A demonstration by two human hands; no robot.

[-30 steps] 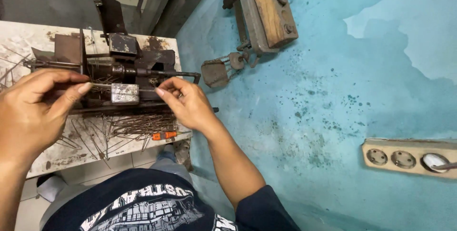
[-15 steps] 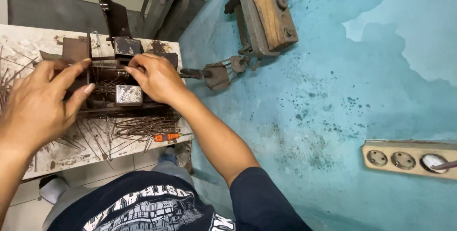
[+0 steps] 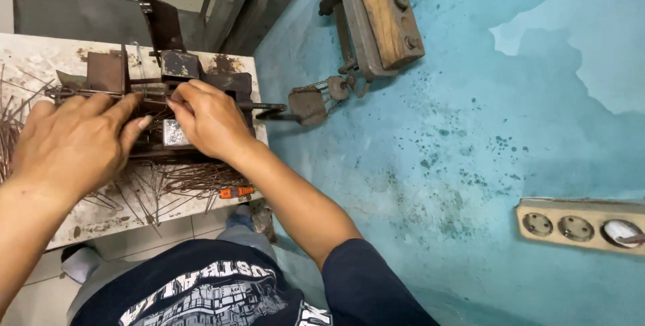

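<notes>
**Both hands meet over the rusty jig**

Since a second ago the right hand [image 3: 209,119] has come in from the jig's right end, near the lever, to its middle, and now sits just beside the left hand [image 3: 77,141]. Its fingers are curled narrow and the fingertips pinch at a thin metal rod [image 3: 101,94] lying across the top of the rusty metal jig [image 3: 168,71]; whether they truly grip it cannot be told. That rod runs from the jig's left end under both hands. Left fingers lie spread over the jig's left half, index and middle fingers resting on the rod, palm down, nothing clearly closed in it.

A small shiny block [image 3: 175,132] shows between the two hands, low on the jig. Loose rusty wire pieces [image 3: 191,181] lie heaped on the worn white table [image 3: 40,57] just in front of the jig, with more at the far left edge. An orange-handled tool [image 3: 235,192] lies at the table's near right edge.
</notes>
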